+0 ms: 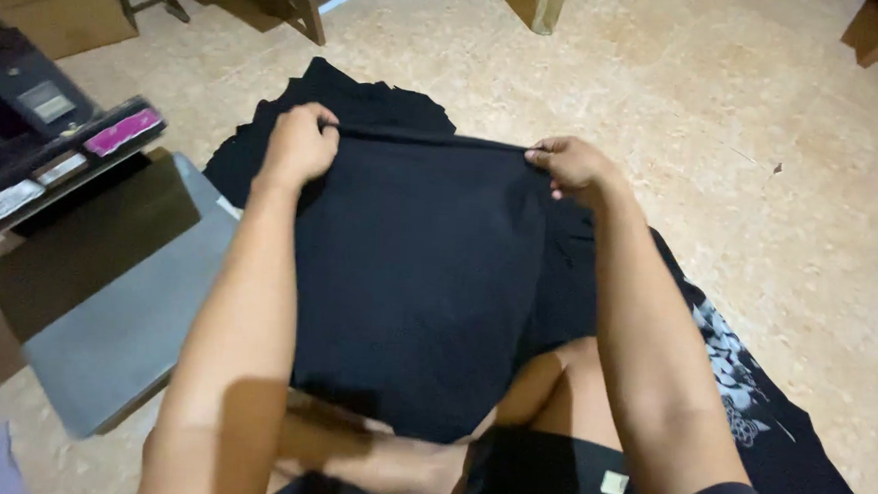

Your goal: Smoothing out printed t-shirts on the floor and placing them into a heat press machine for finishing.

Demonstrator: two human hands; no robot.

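Black cloth fills the head view: I see a black garment stretched taut between both hands, hanging over my lap above the floor. My left hand is closed in a fist on its upper left edge, and my right hand pinches the upper right edge with fingers drawn narrow. More black fabric lies in a pile beneath and beyond, one piece with a white print to my right. A grey flat platen sits to my left on the beige speckled floor.
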